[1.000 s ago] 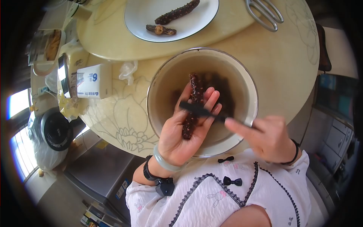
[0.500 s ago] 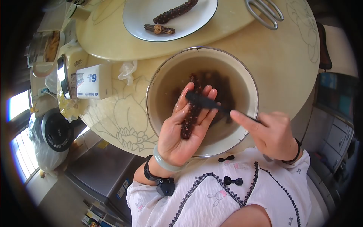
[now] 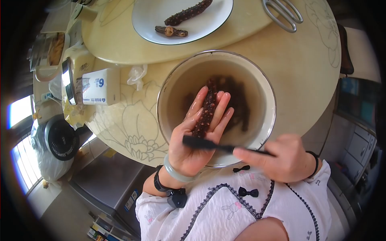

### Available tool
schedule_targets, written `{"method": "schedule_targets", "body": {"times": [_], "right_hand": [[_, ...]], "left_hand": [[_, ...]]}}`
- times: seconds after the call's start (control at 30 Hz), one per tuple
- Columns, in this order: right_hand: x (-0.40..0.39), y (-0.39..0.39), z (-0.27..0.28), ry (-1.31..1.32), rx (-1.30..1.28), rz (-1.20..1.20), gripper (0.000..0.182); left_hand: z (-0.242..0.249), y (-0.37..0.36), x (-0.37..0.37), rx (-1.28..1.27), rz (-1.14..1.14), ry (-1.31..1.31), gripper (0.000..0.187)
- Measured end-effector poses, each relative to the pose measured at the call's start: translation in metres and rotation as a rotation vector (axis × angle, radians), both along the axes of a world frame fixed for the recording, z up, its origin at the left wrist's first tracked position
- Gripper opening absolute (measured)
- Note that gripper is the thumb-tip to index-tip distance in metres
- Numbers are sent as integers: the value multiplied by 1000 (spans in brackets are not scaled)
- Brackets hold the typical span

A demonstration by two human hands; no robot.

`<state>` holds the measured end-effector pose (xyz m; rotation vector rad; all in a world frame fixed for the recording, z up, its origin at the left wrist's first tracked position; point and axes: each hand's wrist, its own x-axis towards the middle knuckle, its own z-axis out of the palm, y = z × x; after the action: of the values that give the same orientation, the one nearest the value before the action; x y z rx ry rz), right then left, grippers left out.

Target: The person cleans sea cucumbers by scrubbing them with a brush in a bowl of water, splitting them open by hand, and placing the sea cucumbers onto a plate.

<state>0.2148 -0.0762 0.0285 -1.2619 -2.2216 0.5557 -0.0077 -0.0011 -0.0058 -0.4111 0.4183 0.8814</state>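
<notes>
A dark, knobbly sea cucumber [image 3: 208,109] lies lengthwise across the upturned palm of my left hand [image 3: 189,138], over the basin [image 3: 268,94]. That hand's fingers stretch out under and beside it. My right hand [image 3: 281,158] grips a black brush [image 3: 201,143] by its thin handle, index finger along it. The brush head is over the palm near the wrist-side end of the sea cucumber; whether it touches is unclear. Brownish water fills the basin, with more dark pieces [image 3: 237,100] submerged in it.
Beyond the basin, a white plate [image 3: 146,20] holds a sea cucumber and a smaller brown piece. Scissors [image 3: 281,14] lie at the upper right. A tissue pack [image 3: 100,87] and crumpled plastic [image 3: 137,76] are on the left. A black fan [image 3: 62,137] stands beyond the table edge.
My right hand and the brush have moved down toward my body, from the middle of the sea cucumber to its near end. My left hand has hardly moved.
</notes>
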Motion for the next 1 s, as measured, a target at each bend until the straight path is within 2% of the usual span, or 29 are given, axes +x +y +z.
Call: {"method": "schedule_targets", "body": {"times": [0.03,0.13,0.27,0.33,0.47,0.53,0.57,0.63,0.77,0.83,0.87,0.97,1.0], "right_hand": [[3,3,2,-1,-2,-1,65],[18,19,6,-331,-16,-186,62],[24,19,-2,-287,-12,-250,61],[22,21,-3,-361,-20,-288,62],[20,20,4,-315,-94,-157,63],[13,10,5,-36,-183,14,67],[10,7,7,-35,-184,14,67],[5,5,13,22,-75,61,67],[9,9,17,-188,-80,-9,60],[12,10,8,-211,-70,-43,60],[12,11,5,-234,-61,-76,59],[1,0,15,-89,-66,52,58],[0,2,15,-94,-33,13,57]], "left_hand": [[0,-1,-1,-13,6,-9,48],[-9,-4,-3,14,2,-75,48],[-4,-2,-3,-26,1,-10,47],[-8,-2,-3,-16,-16,-14,47],[-14,-3,-4,53,-16,-15,48],[-14,-3,-3,61,-13,-22,50],[-9,-2,-1,60,-14,-21,50],[5,1,4,24,-27,147,50],[5,3,1,-58,0,74,48],[2,1,-1,-25,-87,124,46],[-2,-1,-2,-53,-14,-19,47],[4,1,1,-73,20,-15,44],[3,0,0,-74,16,-14,44]]}}
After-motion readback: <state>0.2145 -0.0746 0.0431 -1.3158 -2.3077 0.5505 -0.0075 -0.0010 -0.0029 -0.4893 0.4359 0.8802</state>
